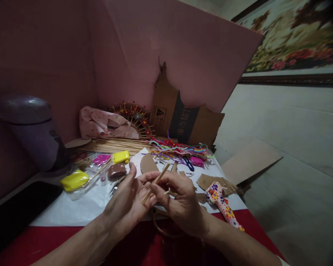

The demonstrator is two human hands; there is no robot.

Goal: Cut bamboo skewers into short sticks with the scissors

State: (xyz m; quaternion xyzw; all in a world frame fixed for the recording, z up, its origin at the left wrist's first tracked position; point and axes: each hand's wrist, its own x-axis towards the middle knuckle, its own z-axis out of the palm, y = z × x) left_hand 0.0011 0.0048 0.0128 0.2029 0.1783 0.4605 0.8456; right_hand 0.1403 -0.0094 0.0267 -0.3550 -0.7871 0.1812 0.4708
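Note:
My left hand (127,203) lies palm-up over the white sheet (72,207), fingers loosely curled, with a thin wooden stick (156,182) resting across it. My right hand (180,201) is closed in a pinch on that stick, and a second short stick pokes out between its fingers. A thin curved hoop (162,228) shows just below the hands, over the red table (44,240).
Clay lumps in plastic lie left: yellow (74,180), yellow (121,157), pink (101,159), brown (117,170). A bundle of sticks (113,146), colourful cords (180,150), cardboard pieces (211,181), a painted figure (223,206), a purple lamp (33,129) and a pink board (169,48) surround the work spot.

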